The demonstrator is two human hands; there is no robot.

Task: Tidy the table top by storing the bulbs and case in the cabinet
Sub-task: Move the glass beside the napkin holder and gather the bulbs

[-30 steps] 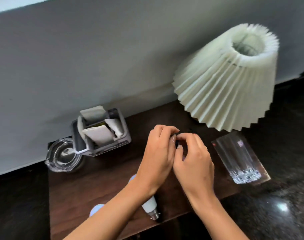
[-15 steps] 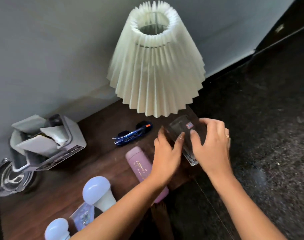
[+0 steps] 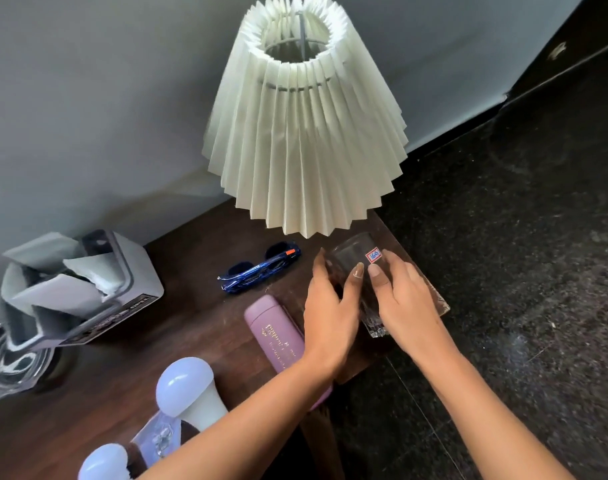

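**Both hands on glass; bulbs and case on table**

Two white round bulbs (image 3: 188, 386) lie at the near-left of the dark wooden table (image 3: 191, 327). Mauve oblong case (image 3: 278, 337) lies just left of the left hand (image 3: 330, 313). Left hand and right hand (image 3: 403, 303) have fingers (image 3: 356, 275) curled around a clear ribbed glass tumbler (image 3: 354, 254), beneath a cream pleated lampshade (image 3: 306, 133).

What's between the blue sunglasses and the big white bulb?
The head view shows the purple case lying on the table between the blue sunglasses and the big white bulb.
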